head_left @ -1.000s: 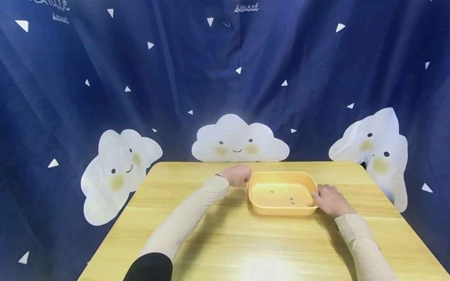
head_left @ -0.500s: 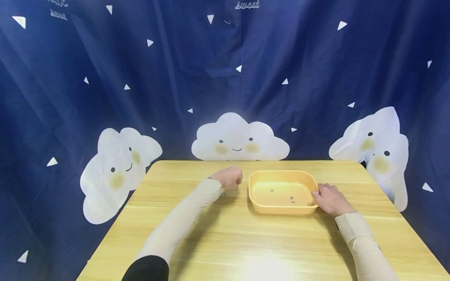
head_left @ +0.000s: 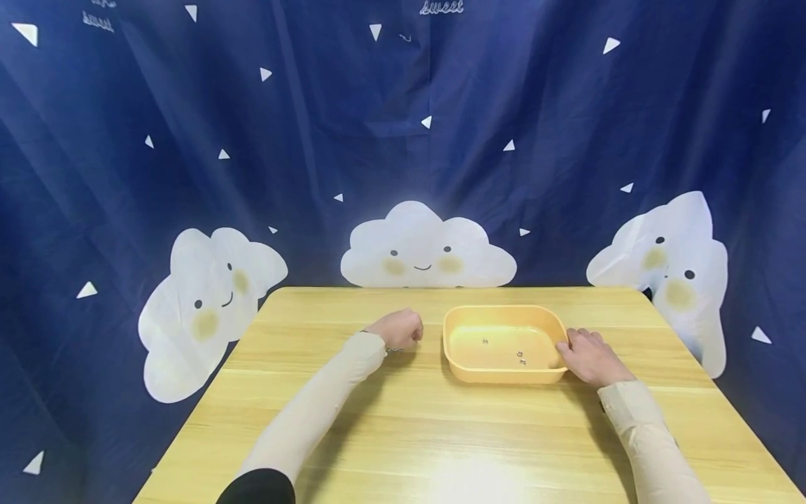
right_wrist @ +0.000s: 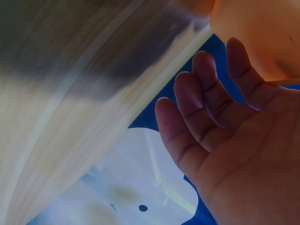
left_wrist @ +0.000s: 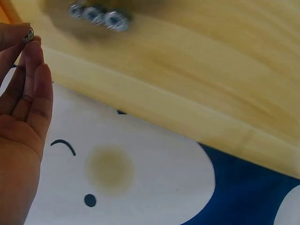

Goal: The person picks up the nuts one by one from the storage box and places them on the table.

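Observation:
My left hand (head_left: pixel 398 327) is over the table to the left of a yellow plastic basin (head_left: pixel 504 376). In the left wrist view, its thumb and fingertips pinch a small shiny metal nut (left_wrist: pixel 29 35). Close beside that hand, a short row of similar metal nuts (left_wrist: pixel 94 15) lies on the table. Three small metal pieces, one of them a nut (head_left: pixel 519 354), lie apart on the basin's floor. My right hand (head_left: pixel 592 358) holds the basin's right rim, thumb at the inner side and fingers outside; the right wrist view shows those fingers beside the orange-looking wall (right_wrist: pixel 258 37).
A light wood table (head_left: pixel 478 427) carries everything, its far edge just beyond the basin. Behind it hangs a dark blue curtain (head_left: pixel 315 126) with white clouds and triangles. A bright glare spot lies on the table's near part.
My left hand has moved left and slightly nearer, from beside the basin's left rim to by the row of nuts. My right hand and the basin have stayed in place.

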`<move>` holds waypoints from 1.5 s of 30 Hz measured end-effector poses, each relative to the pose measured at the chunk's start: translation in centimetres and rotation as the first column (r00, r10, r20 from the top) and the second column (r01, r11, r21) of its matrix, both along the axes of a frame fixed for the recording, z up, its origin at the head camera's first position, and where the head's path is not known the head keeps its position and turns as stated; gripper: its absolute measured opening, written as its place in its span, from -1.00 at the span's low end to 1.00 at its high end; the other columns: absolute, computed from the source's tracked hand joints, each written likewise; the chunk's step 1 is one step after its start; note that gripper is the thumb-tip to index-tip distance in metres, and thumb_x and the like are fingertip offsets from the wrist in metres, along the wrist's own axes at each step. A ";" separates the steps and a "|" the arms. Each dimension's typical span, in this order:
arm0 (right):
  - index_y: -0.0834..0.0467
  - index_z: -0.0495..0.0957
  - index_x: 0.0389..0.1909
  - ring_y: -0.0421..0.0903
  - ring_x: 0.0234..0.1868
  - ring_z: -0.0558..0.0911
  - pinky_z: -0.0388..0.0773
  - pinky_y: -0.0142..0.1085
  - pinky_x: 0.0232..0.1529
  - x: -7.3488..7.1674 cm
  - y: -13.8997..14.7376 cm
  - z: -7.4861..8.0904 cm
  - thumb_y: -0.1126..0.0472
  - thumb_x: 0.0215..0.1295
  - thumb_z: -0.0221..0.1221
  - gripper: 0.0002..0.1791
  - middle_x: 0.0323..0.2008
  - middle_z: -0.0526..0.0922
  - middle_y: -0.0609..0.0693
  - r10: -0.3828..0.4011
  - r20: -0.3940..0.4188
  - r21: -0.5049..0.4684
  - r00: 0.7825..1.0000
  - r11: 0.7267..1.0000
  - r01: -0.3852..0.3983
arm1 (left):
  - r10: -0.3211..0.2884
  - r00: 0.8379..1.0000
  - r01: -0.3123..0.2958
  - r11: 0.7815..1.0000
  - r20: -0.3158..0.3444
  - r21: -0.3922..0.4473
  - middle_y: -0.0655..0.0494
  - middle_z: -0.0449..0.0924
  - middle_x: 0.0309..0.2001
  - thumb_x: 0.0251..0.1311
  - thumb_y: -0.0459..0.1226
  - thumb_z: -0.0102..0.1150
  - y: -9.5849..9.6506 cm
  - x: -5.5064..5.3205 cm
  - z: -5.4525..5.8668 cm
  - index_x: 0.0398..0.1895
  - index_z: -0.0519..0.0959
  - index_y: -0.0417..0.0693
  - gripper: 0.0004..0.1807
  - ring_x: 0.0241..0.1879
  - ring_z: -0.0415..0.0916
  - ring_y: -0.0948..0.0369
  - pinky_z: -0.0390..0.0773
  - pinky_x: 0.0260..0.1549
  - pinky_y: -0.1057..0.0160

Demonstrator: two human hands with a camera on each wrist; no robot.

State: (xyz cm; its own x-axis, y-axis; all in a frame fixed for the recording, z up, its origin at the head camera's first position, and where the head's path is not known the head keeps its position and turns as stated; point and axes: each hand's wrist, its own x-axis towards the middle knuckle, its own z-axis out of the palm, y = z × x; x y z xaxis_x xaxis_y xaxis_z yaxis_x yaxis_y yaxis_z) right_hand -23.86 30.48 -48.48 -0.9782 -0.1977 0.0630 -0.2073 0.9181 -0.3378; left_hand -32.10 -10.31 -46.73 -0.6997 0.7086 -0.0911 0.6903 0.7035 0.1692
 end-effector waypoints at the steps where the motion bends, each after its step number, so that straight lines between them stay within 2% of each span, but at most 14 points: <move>1: 0.37 0.54 -0.11 0.40 -0.07 0.54 0.48 0.25 -0.08 0.0 0.0 0.0 0.12 0.49 -0.12 -0.60 -0.09 0.62 0.37 0.000 -0.001 -0.002 1.000 1.000 0.000 | -0.003 1.000 0.003 1.000 -0.013 0.008 0.07 0.79 -0.41 0.02 -0.52 0.29 -0.2 0.0 -0.2 -0.54 0.74 -0.16 -0.87 -0.49 0.53 0.33 0.57 -0.41 0.40; 4: 0.37 0.54 -0.11 0.39 -0.07 0.55 0.48 0.25 -0.08 -0.1 0.0 -0.2 0.12 0.49 -0.13 -0.59 -0.09 0.63 0.37 -0.002 -0.002 -0.008 1.000 1.000 0.002 | -0.001 1.000 0.001 1.000 -0.013 0.020 0.08 0.79 -0.40 0.06 -0.49 0.32 -0.9 -0.1 -0.9 -0.50 0.75 -0.14 -0.88 -0.44 0.58 0.30 0.60 -0.36 0.38; 6: 0.37 0.54 -0.12 0.39 -0.08 0.55 0.48 0.25 -0.09 -0.2 0.0 -0.2 0.11 0.49 -0.14 -0.59 -0.10 0.63 0.37 -0.003 -0.003 -0.012 1.000 1.000 0.003 | 0.010 1.000 -0.010 1.000 -0.017 0.026 0.09 0.81 -0.30 0.10 -0.46 0.35 -1.2 0.1 -1.0 -0.39 0.78 -0.10 -0.89 -0.30 0.69 0.26 0.68 -0.19 0.34; 9: 0.38 0.54 -0.11 0.39 -0.07 0.55 0.48 0.25 -0.07 -0.2 0.0 -0.1 0.11 0.50 -0.14 -0.58 -0.10 0.63 0.36 -0.002 -0.001 -0.012 1.000 1.000 0.002 | 0.021 1.000 -0.021 0.999 0.000 0.032 0.07 0.81 -0.23 0.17 -0.44 0.35 -1.6 0.3 -1.2 -0.30 0.78 -0.11 -0.90 -0.18 0.73 0.18 0.71 -0.07 0.27; 13: 0.42 0.54 -0.08 0.40 -0.05 0.54 0.46 0.26 -0.03 -0.3 0.0 0.0 0.11 0.51 -0.15 -0.55 -0.10 0.63 0.37 0.002 0.001 -0.014 1.000 1.000 -0.002 | 0.015 1.000 -0.015 0.998 -0.011 0.057 0.12 0.81 -0.23 0.23 -0.40 0.34 -2.2 0.6 -1.5 -0.31 0.77 -0.07 -0.92 -0.18 0.74 0.22 0.71 -0.06 0.29; 20: 0.46 0.53 0.00 0.44 0.00 0.54 0.46 0.30 0.02 -0.4 -0.1 0.0 0.11 0.52 -0.17 -0.51 -0.06 0.63 0.40 0.005 0.003 -0.015 1.000 1.000 -0.005 | 0.053 0.998 -0.050 0.994 -0.031 0.095 0.16 0.82 -0.21 0.26 -0.32 0.37 -3.0 0.7 -2.0 -0.27 0.78 -0.01 -0.95 -0.17 0.75 0.23 0.72 -0.08 0.26; 26: 0.40 0.55 -0.12 0.40 -0.06 0.57 0.46 0.28 0.00 -0.5 -0.1 0.1 0.12 0.50 -0.14 -0.57 -0.14 0.65 0.34 0.008 -0.018 -0.018 1.000 1.000 -0.009 | 0.059 0.997 -0.055 0.995 -0.044 0.089 0.15 0.82 -0.20 0.26 -0.32 0.36 -3.1 0.9 -2.2 -0.26 0.77 -0.01 -0.95 -0.16 0.75 0.23 0.72 -0.07 0.25; 30: 0.40 0.55 -0.13 0.39 -0.08 0.57 0.47 0.27 -0.02 -0.5 -0.1 0.0 0.12 0.51 -0.14 -0.57 -0.17 0.65 0.34 0.009 -0.015 -0.022 1.000 1.000 -0.010 | 0.057 0.996 -0.052 0.995 -0.061 0.081 0.16 0.82 -0.18 0.27 -0.30 0.37 -3.1 1.0 -2.4 -0.25 0.77 0.00 -0.95 -0.15 0.75 0.24 0.72 -0.05 0.25; 39: 0.44 0.53 -0.03 0.45 -0.03 0.55 0.47 0.30 -0.02 -0.5 0.1 -0.5 0.10 0.52 -0.16 -0.53 -0.08 0.63 0.39 0.001 0.008 -0.019 1.000 1.000 -0.001 | 0.072 0.996 -0.068 0.994 -0.052 0.088 0.14 0.82 -0.17 0.26 -0.30 0.38 -3.3 1.3 -2.7 -0.21 0.77 -0.01 -0.92 -0.15 0.75 0.23 0.72 -0.05 0.23; 45: 0.41 0.54 -0.08 0.45 -0.04 0.55 0.47 0.30 -0.01 -0.4 0.1 -0.4 0.11 0.51 -0.15 -0.55 -0.11 0.64 0.38 0.001 0.007 -0.017 1.000 1.000 -0.001 | 0.081 0.996 -0.077 0.993 -0.040 0.093 0.16 0.81 -0.17 0.25 -0.29 0.38 -3.5 1.2 -2.7 -0.21 0.76 0.02 -0.91 -0.16 0.73 0.23 0.72 -0.05 0.21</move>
State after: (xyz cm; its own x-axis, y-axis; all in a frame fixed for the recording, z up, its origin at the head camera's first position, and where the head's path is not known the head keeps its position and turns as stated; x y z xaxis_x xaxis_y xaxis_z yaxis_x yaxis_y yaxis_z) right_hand -24.29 30.57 -48.89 -0.9785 -0.1978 0.0590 -0.2057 0.9120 -0.3549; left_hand -30.85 -13.80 -49.44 -0.7560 0.6546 0.0035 0.6411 0.7392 0.2062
